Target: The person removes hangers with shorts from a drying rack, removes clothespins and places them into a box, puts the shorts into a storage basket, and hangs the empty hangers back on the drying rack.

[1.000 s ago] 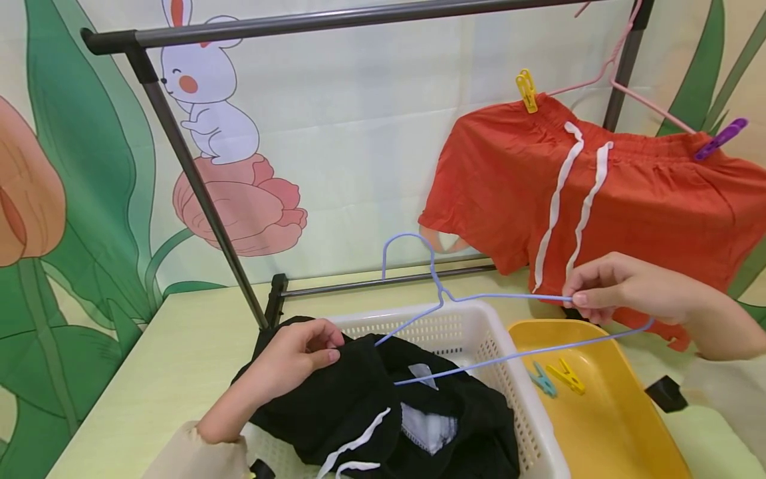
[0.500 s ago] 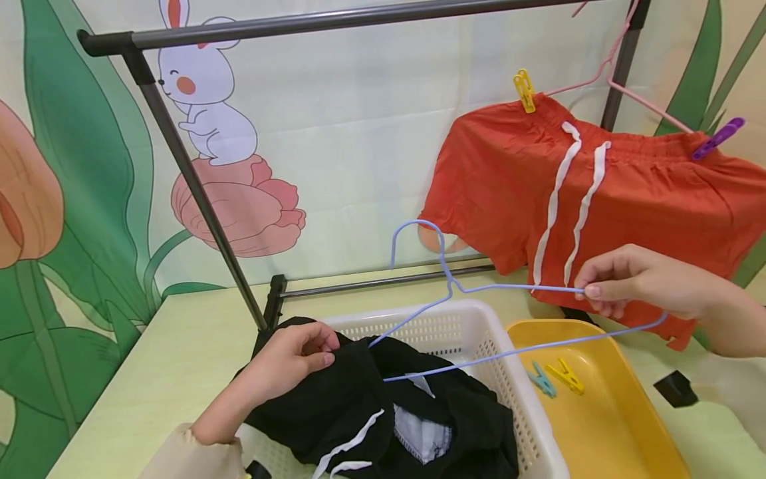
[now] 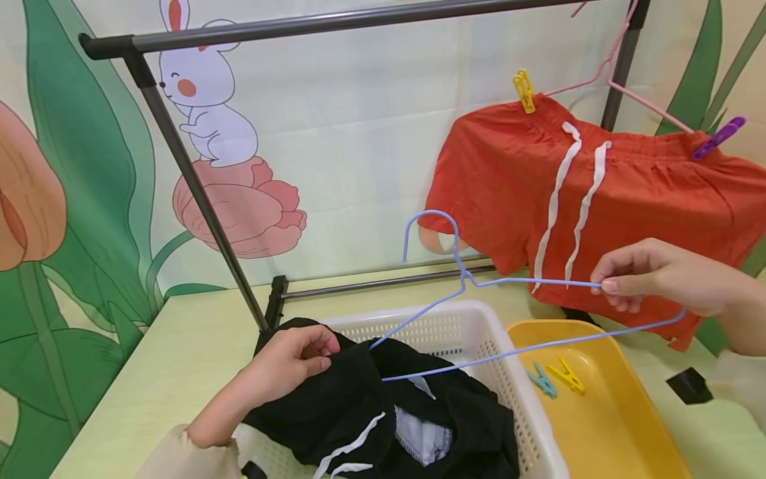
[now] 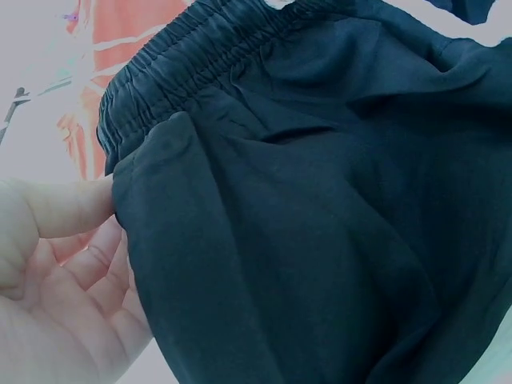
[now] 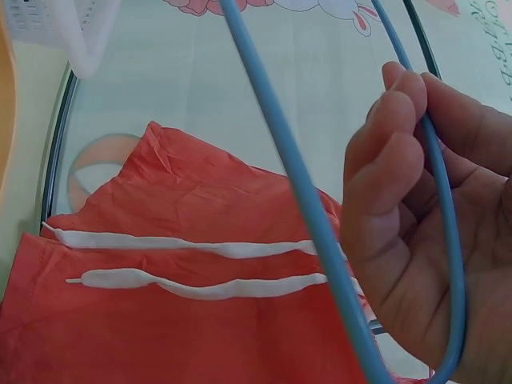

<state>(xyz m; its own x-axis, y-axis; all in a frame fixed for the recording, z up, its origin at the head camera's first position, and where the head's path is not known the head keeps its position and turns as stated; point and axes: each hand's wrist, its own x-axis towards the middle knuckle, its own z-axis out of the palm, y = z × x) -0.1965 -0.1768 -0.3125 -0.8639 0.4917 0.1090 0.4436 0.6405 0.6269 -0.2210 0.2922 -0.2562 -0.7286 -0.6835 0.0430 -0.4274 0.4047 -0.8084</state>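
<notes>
Black shorts (image 3: 335, 399) with a gathered waistband and white drawstrings lie bunched over a white basket (image 3: 479, 316). My left hand (image 3: 293, 356) pinches their edge near the waistband; the left wrist view shows thumb and fingers on either side of the black cloth (image 4: 264, 208). In my right hand (image 3: 652, 276) the upper arm of a blue wire hanger (image 3: 514, 349) is pinched between thumb and fingers, near its right end. The hanger's left end runs into the waist opening of the shorts and is hidden there. Its hook points up and left.
Red shorts (image 3: 598, 193) hang from a pink hanger (image 3: 652, 106) with yellow (image 3: 524, 91) and purple (image 3: 719, 138) clothespins. A dark rack bar (image 3: 335, 18) spans the top. The yellow tray (image 3: 622, 412) holds a blue clothespin (image 3: 542, 380) and a yellow one (image 3: 565, 376).
My right hand has moved right and slightly up, carrying the hanger with it. The hanger's hook has shifted the same way. My left hand has stayed nearly still on the black shorts.
</notes>
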